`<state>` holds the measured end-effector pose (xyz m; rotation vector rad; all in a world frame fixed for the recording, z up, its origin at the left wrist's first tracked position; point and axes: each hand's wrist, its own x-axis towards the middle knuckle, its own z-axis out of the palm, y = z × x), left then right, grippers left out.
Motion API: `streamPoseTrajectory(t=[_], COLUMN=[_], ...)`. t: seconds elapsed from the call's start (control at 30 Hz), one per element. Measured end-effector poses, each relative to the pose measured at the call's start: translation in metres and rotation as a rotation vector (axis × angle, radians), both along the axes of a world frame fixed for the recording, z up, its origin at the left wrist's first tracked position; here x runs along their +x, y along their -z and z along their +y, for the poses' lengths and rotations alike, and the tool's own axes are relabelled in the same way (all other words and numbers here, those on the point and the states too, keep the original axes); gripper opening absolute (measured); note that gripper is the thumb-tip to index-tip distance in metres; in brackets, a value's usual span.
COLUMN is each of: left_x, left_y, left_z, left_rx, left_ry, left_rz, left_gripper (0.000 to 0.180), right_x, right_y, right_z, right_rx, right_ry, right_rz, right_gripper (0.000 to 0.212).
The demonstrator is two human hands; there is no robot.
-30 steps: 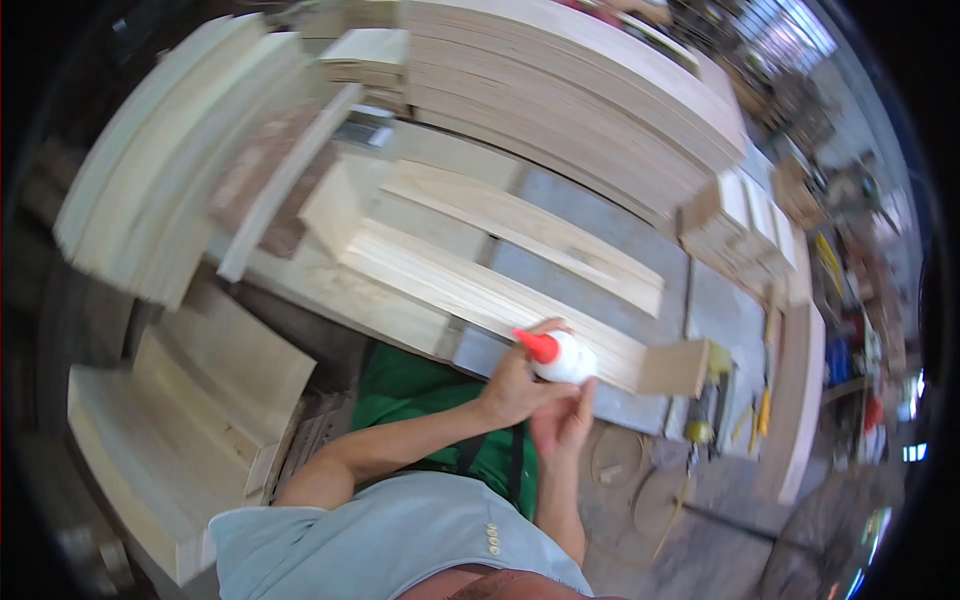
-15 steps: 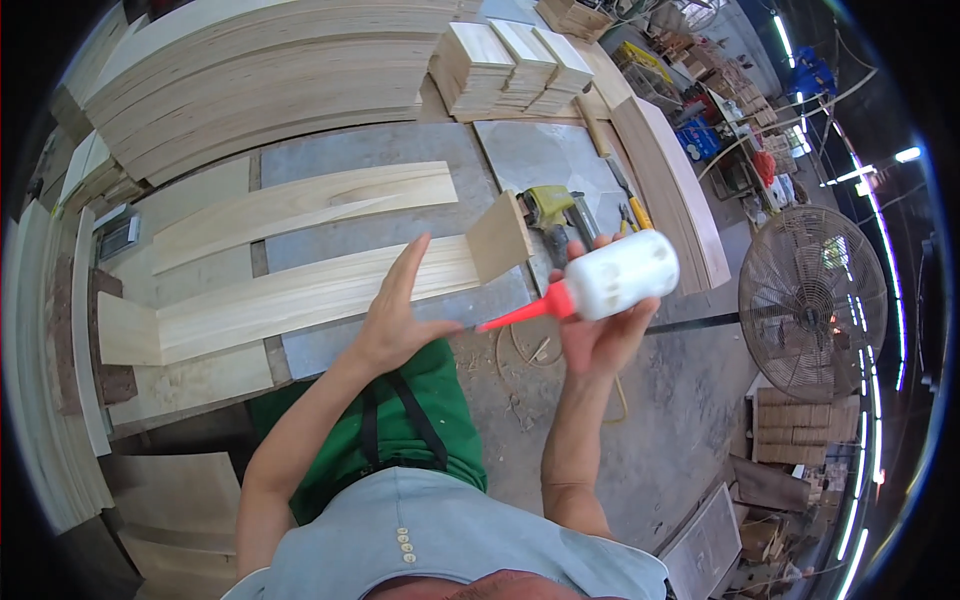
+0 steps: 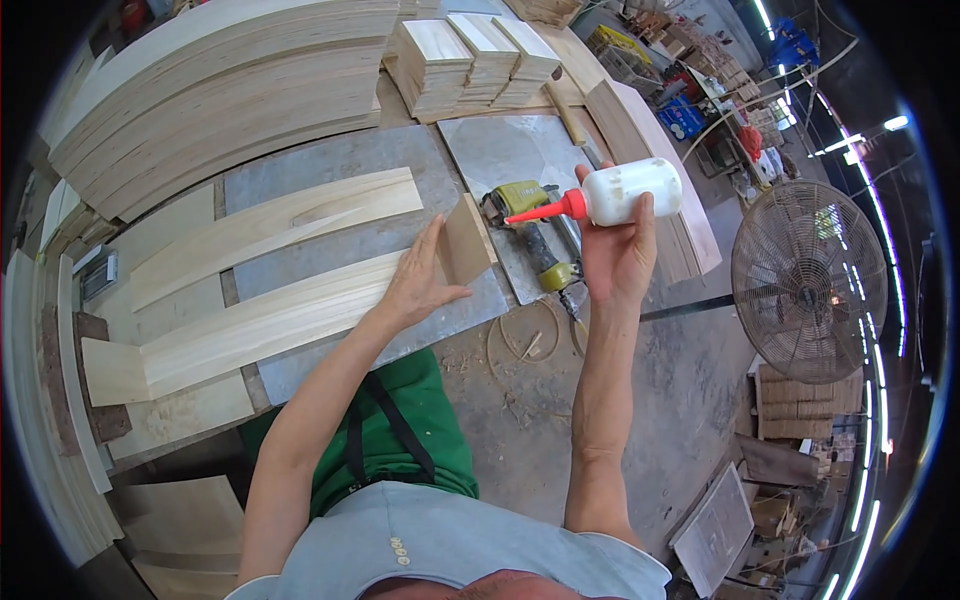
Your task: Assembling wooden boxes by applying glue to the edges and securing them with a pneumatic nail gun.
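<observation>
My right hand (image 3: 618,262) grips a white squeeze bottle (image 3: 637,191) with a long red nozzle, held sideways with the nozzle pointing left. My left hand (image 3: 412,280) has its fingers stretched out over the right end of a long pale board (image 3: 265,312), close to an upright end piece (image 3: 468,242). Whether its fingertips touch that end piece I cannot tell. Another short upright piece (image 3: 115,370) stands at the board's left end. Behind lies a second, loose board (image 3: 325,212). A green-and-black nail gun (image 3: 535,225) rests right of the end piece, partly behind the nozzle.
Tall stacks of boards (image 3: 230,100) and shorter stacked blocks (image 3: 435,75) stand at the back of the table. A long timber pile (image 3: 655,180) runs along the right. A large fan (image 3: 808,285) stands farther right, and a thin hose (image 3: 490,340) curls on the floor.
My left hand has moved to the board's right end beside the end piece. The bottle in my right hand has risen, its nozzle now nearly level and over the nail gun. The view has shifted right.
</observation>
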<state>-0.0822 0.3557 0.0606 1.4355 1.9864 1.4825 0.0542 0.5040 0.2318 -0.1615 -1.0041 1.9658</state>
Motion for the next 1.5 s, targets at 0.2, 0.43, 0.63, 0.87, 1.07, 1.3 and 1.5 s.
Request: streamPoseTrajectory(t=[0.2,0.43,0.63,0.87,1.07,1.3,1.5], left_x=[0.000,0.000,0.000,0.000,0.000,0.001,0.001], left_y=[0.009,0.008,0.006,0.008,0.008,0.004,0.004], left_z=[-0.001,0.000,-0.001,0.000,0.000,-0.001,0.000], left_rx=[-0.009,-0.003,-0.016,-0.002,-0.016,-0.040,-0.044], left_ry=[-0.039,-0.048,-0.051,-0.055,-0.056,-0.052,-0.054], left_rz=[0.036,0.050,0.046,0.051,0.036,0.010,0.011], left_gripper=[0.110,0.108,0.107,0.106,0.107,0.107,0.107], right_x=[-0.006,-0.016,-0.023,-0.031,-0.033,-0.037,-0.039], right_y=[0.002,0.015,0.019,0.018,0.015,0.014,0.013], right_z=[-0.001,-0.001,-0.001,-0.005,-0.007,-0.009,-0.008], right_rx=[0.140,0.311,0.334,0.320,0.326,0.364,0.398], right_ry=[0.049,0.143,0.152,0.157,0.165,0.203,0.235], right_rz=[-0.139,-0.273,-0.302,-0.266,-0.282,-0.325,-0.331], right_gripper=[0.054,0.047,0.048,0.041,0.038,0.038,0.038])
